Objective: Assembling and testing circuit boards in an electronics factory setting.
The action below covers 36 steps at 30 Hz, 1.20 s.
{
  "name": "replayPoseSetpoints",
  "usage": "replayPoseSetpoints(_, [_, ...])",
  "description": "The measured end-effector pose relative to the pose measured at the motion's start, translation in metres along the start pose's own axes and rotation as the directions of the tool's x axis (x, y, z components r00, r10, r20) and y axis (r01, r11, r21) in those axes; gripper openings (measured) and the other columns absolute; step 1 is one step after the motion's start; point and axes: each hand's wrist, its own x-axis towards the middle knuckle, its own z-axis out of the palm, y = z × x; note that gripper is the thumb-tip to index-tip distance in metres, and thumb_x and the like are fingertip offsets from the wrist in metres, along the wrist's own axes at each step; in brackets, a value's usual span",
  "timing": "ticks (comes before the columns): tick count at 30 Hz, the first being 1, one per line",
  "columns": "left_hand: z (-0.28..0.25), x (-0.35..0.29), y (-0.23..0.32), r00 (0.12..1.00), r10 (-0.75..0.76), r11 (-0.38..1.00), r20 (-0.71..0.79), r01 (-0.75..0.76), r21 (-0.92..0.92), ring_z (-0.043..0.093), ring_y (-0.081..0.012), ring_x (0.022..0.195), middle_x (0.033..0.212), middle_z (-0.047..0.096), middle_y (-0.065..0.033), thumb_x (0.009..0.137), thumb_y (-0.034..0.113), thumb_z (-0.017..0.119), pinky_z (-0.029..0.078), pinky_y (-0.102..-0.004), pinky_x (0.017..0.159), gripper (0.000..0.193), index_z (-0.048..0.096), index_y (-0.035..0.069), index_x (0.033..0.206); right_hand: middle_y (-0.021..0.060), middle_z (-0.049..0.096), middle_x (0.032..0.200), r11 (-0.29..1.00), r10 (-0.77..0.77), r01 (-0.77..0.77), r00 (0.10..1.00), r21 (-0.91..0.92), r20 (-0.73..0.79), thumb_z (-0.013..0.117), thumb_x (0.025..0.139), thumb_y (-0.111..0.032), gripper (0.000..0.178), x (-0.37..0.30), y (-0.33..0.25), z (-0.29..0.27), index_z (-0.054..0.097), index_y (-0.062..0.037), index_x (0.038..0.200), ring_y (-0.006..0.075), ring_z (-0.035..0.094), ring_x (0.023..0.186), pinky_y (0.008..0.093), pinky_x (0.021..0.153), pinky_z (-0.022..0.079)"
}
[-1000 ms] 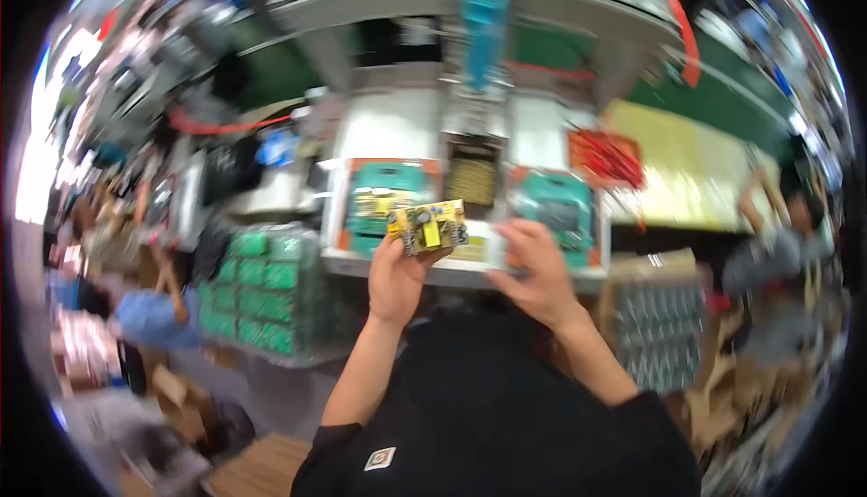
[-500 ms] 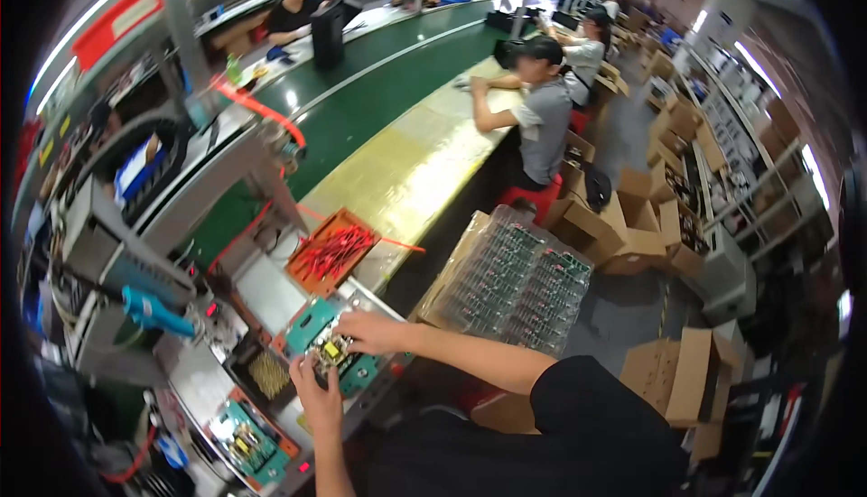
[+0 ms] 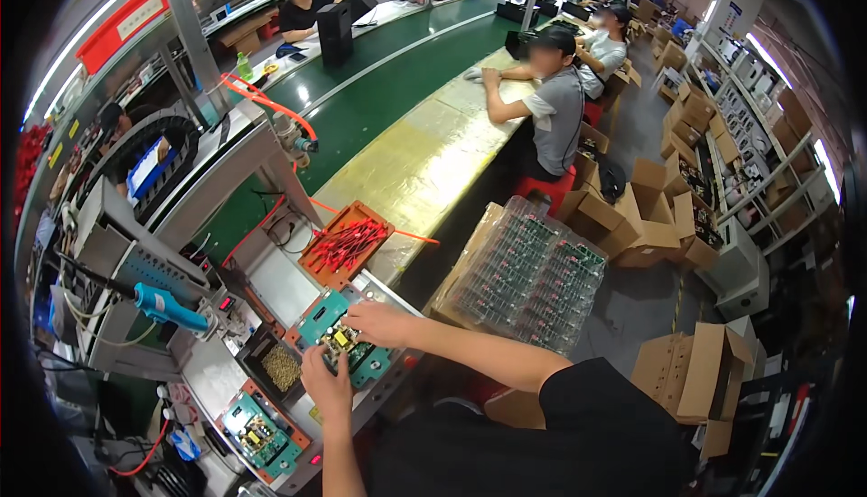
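A circuit board (image 3: 342, 340) with a yellow transformer sits in a teal fixture (image 3: 318, 315) on the bench. My left hand (image 3: 327, 385) grips its near left edge between thumb and fingers. From the right, my right hand (image 3: 380, 325) reaches across, its fingers closed on the far right side of the same board. The fingertips partly hide the board's edges. Just left of my left hand is a dark bin of small brass-coloured screws (image 3: 282, 369). A second board (image 3: 255, 432) lies in another teal fixture, nearer to me on the left.
An orange tray (image 3: 322, 274) of red wire leads stands beyond the fixture. A blue electric screwdriver (image 3: 169, 306) is mounted at left. To the right, a stack of clear plastic trays (image 3: 533, 271) holds green boards. Cardboard boxes (image 3: 637, 217) and a seated co-worker (image 3: 557, 113) are farther off.
The view has shifted slightly, so the bench appears lower and further right. Both hands stay at the circuit board, with the fingers slightly rearranged around it.
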Motion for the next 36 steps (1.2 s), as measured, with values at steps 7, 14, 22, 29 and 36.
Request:
replayPoseSetpoints(7, [0.002, 0.003, 0.006, 0.997, 0.036, 0.998, -0.063, -0.039, -0.042, 0.056, -0.0348, 0.1, 0.104, 0.058, -0.0135, 0.077, 0.016, 0.075, 0.044, -0.0425, 0.085, 0.03, 0.055, 0.004, 0.097, 0.0108, 0.056, 0.103, 1.0, -0.009, 0.009, 1.0, -0.02, 0.006, 0.073, 0.077, -0.016, 0.041, -0.003, -0.008, -0.017, 0.058, -0.0056, 0.113, 0.032, 0.056, 0.1, 0.0427, 0.089, 0.046])
replayPoseSetpoints(14, [-0.007, -0.001, 0.01, 0.999, -0.045, 0.996, -0.026, 0.043, -0.073, 0.057, -0.0354, 0.096, 0.102, 0.058, -0.0139, 0.075, 0.014, 0.077, 0.045, -0.0435, 0.081, 0.031, 0.056, 0.004, 0.095, 0.0107, 0.056, 0.103, 0.999, 0.041, -0.04, 0.999, -0.035, 0.022, 0.073, 0.077, -0.017, 0.041, -0.001, -0.005, -0.007, 0.058, -0.0064, 0.113, 0.0315, 0.056, 0.101, 0.0433, 0.091, 0.045])
replayPoseSetpoints(22, [0.007, 0.003, 0.011, 0.98, 0.114, 0.994, -0.163, -0.112, 0.019, 0.057, -0.0373, 0.103, 0.105, 0.061, -0.0171, 0.075, 0.018, 0.076, 0.044, -0.0461, 0.086, 0.034, 0.06, 0.004, 0.102, 0.0187, 0.063, 0.096, 0.995, 0.037, -0.037, 0.999, 0.088, -0.008, 0.06, 0.083, -0.017, 0.025, 0.004, 0.003, -0.031, 0.064, -0.0073, 0.105, 0.0364, 0.06, 0.098, 0.0438, 0.084, 0.049])
replayPoseSetpoints(29, [0.019, 0.002, 0.033, 0.99, -0.034, 0.999, -0.134, 0.038, 0.024, 0.057, -0.0301, 0.105, 0.111, 0.061, -0.0087, 0.08, 0.018, 0.073, 0.044, -0.0409, 0.084, 0.031, 0.061, 0.007, 0.106, 0.0136, 0.057, 0.102, 0.983, -0.031, 0.044, 0.997, 0.179, -0.075, 0.068, 0.08, -0.009, 0.036, -0.006, 0.023, -0.038, 0.059, -0.0046, 0.114, 0.0344, 0.056, 0.097, 0.0421, 0.084, 0.047])
replayPoseSetpoints(36, [0.018, 0.003, 0.033, 0.989, -0.021, 0.999, -0.15, 0.028, 0.042, 0.058, -0.0287, 0.101, 0.109, 0.06, -0.0071, 0.08, 0.017, 0.073, 0.043, -0.04, 0.081, 0.03, 0.062, 0.007, 0.105, 0.0137, 0.058, 0.101, 0.99, -0.02, 0.021, 1.0, 0.14, -0.005, 0.07, 0.078, -0.009, 0.036, 0.002, 0.025, -0.045, 0.06, -0.0042, 0.112, 0.0344, 0.056, 0.098, 0.0423, 0.086, 0.046])
